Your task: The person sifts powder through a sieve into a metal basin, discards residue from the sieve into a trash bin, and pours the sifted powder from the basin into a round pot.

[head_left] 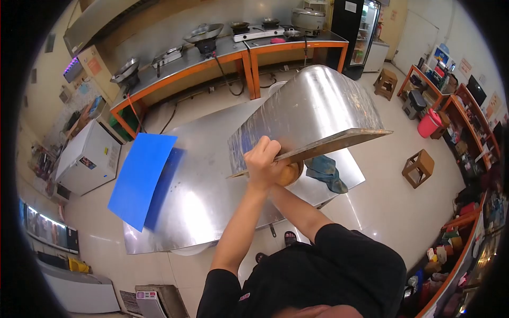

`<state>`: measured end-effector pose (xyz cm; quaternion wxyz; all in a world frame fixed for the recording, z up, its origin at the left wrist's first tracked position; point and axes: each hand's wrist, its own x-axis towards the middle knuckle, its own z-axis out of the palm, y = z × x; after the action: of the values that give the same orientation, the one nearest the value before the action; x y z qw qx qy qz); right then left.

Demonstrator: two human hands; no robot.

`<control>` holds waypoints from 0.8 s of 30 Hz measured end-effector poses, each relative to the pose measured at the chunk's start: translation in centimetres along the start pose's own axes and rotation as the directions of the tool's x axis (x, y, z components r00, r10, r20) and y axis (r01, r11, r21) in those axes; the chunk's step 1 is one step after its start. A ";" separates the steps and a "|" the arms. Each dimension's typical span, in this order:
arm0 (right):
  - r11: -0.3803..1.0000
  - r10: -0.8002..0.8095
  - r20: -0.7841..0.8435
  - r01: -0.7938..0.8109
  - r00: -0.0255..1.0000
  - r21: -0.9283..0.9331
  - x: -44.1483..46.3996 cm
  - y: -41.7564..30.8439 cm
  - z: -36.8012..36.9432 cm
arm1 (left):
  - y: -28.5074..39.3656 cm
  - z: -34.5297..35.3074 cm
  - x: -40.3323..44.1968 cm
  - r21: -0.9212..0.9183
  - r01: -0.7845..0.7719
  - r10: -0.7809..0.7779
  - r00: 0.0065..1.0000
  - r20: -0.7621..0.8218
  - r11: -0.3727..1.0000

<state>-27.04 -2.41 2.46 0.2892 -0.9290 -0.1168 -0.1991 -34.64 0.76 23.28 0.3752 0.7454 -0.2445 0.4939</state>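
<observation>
My left hand (262, 159) is closed round the near rim of a large, smeared metal container (318, 106), which is tilted above the steel table (196, 196). My right hand is hidden behind the container's edge; only its forearm shows, crossing behind my left wrist. Below the container, a round bowl (290, 174) with something yellowish-brown in it is partly covered. A crumpled dark green cloth (327, 173) lies on the table to the right of the bowl. On the table's left part lies a blue sheet (142, 177), with one edge raised.
Behind the table runs an orange-framed counter (180, 63) with woks (204, 33), stoves and a rice cooker (308, 20). A white freezer (87, 156) is at the left. Wooden stools (418, 168) and a pink bucket (429, 124) stand on the right floor.
</observation>
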 end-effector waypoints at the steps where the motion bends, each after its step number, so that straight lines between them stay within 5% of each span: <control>1: 1.000 -0.006 -0.006 0.006 1.000 0.009 0.0 -0.5 0.1 | 0.2 0.0 0.1 -0.006 0.004 -0.004 1.000 0.000 1.000; 8: 0.999 -0.055 0.054 0.055 0.997 -0.002 0.4 0.2 -0.1 | 0.4 -0.2 0.7 -0.045 -0.018 0.018 1.000 -0.013 0.999; 14: 0.983 -0.063 0.289 0.109 0.955 -0.145 4.4 10.9 -6.0 | -0.1 -0.4 0.2 -0.023 -0.018 0.019 0.999 0.037 1.000; 24: 0.977 -0.120 0.325 0.170 0.938 -0.130 3.9 9.8 -5.3 | -0.1 0.0 -0.3 -0.021 -0.006 0.007 0.999 0.036 1.000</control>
<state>-21.88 -13.00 3.34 0.1777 -0.9575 -0.2137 -0.0777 -34.73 0.86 22.98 0.3768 0.7492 -0.2589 0.4792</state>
